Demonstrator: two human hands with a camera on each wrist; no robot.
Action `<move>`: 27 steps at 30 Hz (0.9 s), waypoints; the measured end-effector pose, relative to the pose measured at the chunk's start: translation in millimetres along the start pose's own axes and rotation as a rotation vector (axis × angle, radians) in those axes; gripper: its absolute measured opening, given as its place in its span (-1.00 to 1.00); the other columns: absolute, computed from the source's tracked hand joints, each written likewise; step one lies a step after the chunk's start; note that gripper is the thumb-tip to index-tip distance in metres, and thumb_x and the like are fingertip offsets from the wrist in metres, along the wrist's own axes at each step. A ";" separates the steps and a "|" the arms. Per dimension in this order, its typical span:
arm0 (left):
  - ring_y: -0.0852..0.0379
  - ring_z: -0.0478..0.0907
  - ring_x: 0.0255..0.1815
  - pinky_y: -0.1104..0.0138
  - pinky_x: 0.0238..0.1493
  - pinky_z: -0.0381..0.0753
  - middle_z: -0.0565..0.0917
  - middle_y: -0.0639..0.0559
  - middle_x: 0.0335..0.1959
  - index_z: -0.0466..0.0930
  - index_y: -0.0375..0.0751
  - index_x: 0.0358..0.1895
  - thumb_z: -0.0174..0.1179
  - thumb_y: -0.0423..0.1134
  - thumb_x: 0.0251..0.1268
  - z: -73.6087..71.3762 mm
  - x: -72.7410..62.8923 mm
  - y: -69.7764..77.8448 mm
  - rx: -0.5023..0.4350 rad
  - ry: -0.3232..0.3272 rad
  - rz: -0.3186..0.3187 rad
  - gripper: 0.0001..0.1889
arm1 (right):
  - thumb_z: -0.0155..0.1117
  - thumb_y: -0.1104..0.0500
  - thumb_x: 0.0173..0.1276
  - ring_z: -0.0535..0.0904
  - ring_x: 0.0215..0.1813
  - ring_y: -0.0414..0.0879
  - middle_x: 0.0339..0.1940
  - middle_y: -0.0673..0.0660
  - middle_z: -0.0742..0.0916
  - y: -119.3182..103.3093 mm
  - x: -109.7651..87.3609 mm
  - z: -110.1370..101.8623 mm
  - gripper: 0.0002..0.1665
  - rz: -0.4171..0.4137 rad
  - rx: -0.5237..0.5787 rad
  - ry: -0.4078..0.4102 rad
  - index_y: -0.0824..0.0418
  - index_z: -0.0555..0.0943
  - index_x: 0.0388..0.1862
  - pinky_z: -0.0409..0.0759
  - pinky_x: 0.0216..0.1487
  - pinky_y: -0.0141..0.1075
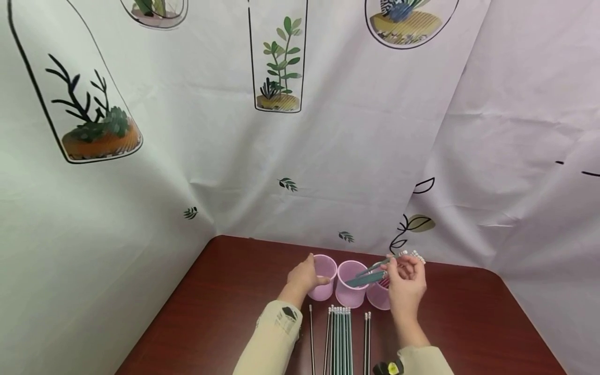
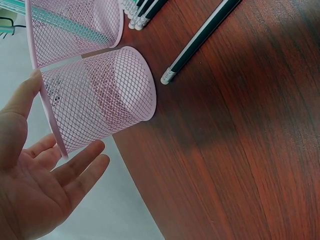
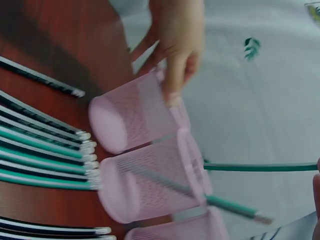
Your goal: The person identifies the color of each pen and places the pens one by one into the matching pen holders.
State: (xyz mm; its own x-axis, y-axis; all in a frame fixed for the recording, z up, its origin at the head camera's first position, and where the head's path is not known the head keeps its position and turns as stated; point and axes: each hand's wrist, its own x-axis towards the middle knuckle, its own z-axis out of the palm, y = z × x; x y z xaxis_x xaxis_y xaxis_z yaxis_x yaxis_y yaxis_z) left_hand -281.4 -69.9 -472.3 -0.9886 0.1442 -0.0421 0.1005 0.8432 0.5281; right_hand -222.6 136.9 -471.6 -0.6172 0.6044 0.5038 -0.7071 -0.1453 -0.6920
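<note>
Three pink mesh pencil cups stand in a row. My left hand (image 1: 303, 278) holds the left cup (image 2: 100, 100) at its rim, thumb on one side and fingers on the other. My right hand (image 1: 409, 286) pinches a green pencil (image 3: 260, 167) near its eraser end, its other end pointing at the mouth of the middle cup (image 1: 350, 298). Another green pencil (image 3: 232, 205) leans in that middle cup, its eraser end sticking out. Red-striped pencils (image 1: 385, 283) show in the right cup (image 1: 378, 300), partly hidden by my right hand.
Before the cups, black and green pencils (image 1: 339, 338) lie side by side on the reddish-brown table (image 1: 211, 297). A single black pencil (image 1: 312, 338) lies to their left, and two more dark pencils (image 1: 367, 338) to their right. A printed white cloth (image 1: 328, 172) hangs behind the table.
</note>
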 end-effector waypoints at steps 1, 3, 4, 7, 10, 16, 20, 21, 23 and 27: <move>-0.18 0.50 0.02 -0.02 -0.04 0.46 0.54 -0.28 0.05 0.18 -0.34 0.34 0.44 0.09 -0.17 0.3 -0.2 -0.3 0.000 -0.001 0.000 0.00 | 0.30 0.37 0.15 0.64 -0.52 -0.16 -0.35 0.25 0.71 -5.7 -4.2 3.2 -0.77 0.021 -0.057 0.023 0.34 0.45 -0.24 0.56 -0.53 -0.48; -0.17 0.50 0.02 -0.01 -0.05 0.47 0.54 -0.27 0.05 0.18 -0.33 0.35 0.43 0.10 -0.17 0.9 -1.0 -0.5 -0.001 -0.005 -0.001 0.00 | 0.24 0.44 0.16 0.65 -0.54 -0.19 -0.38 0.20 0.71 -6.1 -10.3 2.9 -0.79 0.056 -0.108 0.050 0.38 0.43 -0.24 0.55 -0.56 -0.49; -0.17 0.51 0.02 -0.01 -0.04 0.47 0.54 -0.27 0.06 0.17 -0.32 0.35 0.43 0.11 -0.16 1.1 -1.0 -0.7 -0.001 -0.006 -0.001 0.01 | 0.22 0.46 0.16 0.65 -0.55 -0.20 -0.40 0.17 0.70 -6.8 -13.0 3.3 -0.80 0.074 -0.135 0.061 0.39 0.43 -0.24 0.56 -0.56 -0.48; -0.17 0.50 0.02 0.00 -0.04 0.47 0.54 -0.26 0.06 0.17 -0.32 0.36 0.43 0.11 -0.16 1.3 -0.5 -1.3 -0.001 -0.001 0.002 0.01 | 0.14 0.53 0.19 0.64 -0.56 -0.22 -0.48 0.14 0.67 -13.3 -20.4 8.2 -0.82 0.156 -0.197 0.089 0.51 0.37 -0.25 0.57 -0.54 -0.46; -0.18 0.50 0.02 -0.01 -0.05 0.46 0.54 -0.27 0.06 0.17 -0.33 0.35 0.43 0.10 -0.16 0.6 -0.1 -1.3 -0.007 0.006 0.004 0.00 | 0.10 0.57 0.19 0.64 -0.57 -0.23 -0.50 0.10 0.65 -13.2 -26.3 9.9 -0.80 0.224 -0.207 0.087 0.58 0.33 -0.22 0.58 -0.53 -0.46; -0.18 0.49 0.05 -0.02 -0.02 0.45 0.52 -0.28 0.09 0.16 -0.32 0.36 0.43 0.10 -0.15 -1.4 -1.2 -0.6 -0.014 -0.007 -0.007 0.01 | 0.11 0.56 0.20 0.63 -0.58 -0.24 -0.50 0.11 0.66 -11.4 -39.2 12.7 -0.76 0.295 -0.262 0.096 0.67 0.32 -0.19 0.58 -0.54 -0.43; -0.18 0.49 0.04 -0.02 -0.03 0.46 0.52 -0.28 0.08 0.17 -0.33 0.36 0.43 0.10 -0.16 -0.7 -2.0 -0.9 -0.009 -0.005 -0.004 0.01 | 0.14 0.51 0.21 0.63 -0.58 -0.25 -0.51 0.10 0.68 3.8 -45.0 6.0 -0.77 0.315 -0.284 0.123 0.62 0.35 -0.20 0.59 -0.56 -0.41; -0.18 0.49 0.04 -0.01 -0.03 0.46 0.53 -0.28 0.08 0.17 -0.33 0.36 0.43 0.10 -0.16 -0.6 -2.1 -1.0 -0.008 -0.004 -0.003 0.00 | 0.15 0.49 0.22 0.63 -0.58 -0.24 -0.51 0.09 0.69 8.2 -45.9 3.8 -0.78 0.322 -0.284 0.131 0.58 0.36 -0.21 0.59 -0.56 -0.40; -0.17 0.49 0.04 -0.01 -0.04 0.46 0.53 -0.28 0.07 0.17 -0.33 0.35 0.43 0.10 -0.16 -0.8 -2.3 -0.9 -0.005 -0.002 -0.002 0.00 | 0.17 0.45 0.22 0.65 -0.58 -0.20 -0.49 0.10 0.71 22.0 -48.1 -4.8 -0.81 0.301 -0.252 0.132 0.49 0.38 -0.24 0.60 -0.56 -0.37; -0.17 0.50 0.03 -0.01 -0.04 0.46 0.53 -0.28 0.06 0.17 -0.33 0.35 0.43 0.09 -0.16 -1.1 -1.9 -1.3 -0.007 -0.001 0.002 0.00 | 0.20 0.40 0.23 0.65 -0.58 -0.19 -0.50 0.10 0.72 37.9 -49.6 -14.4 -0.82 0.306 -0.260 0.141 0.42 0.40 -0.24 0.60 -0.57 -0.35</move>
State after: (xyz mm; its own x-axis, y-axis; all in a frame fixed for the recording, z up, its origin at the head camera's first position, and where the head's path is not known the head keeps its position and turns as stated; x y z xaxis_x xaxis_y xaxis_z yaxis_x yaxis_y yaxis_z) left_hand -279.8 -71.9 -472.0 -0.9884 0.1464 -0.0414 0.1019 0.8395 0.5337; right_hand -213.8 112.7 -530.3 -0.7194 0.6676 0.1915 -0.3768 -0.1435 -0.9151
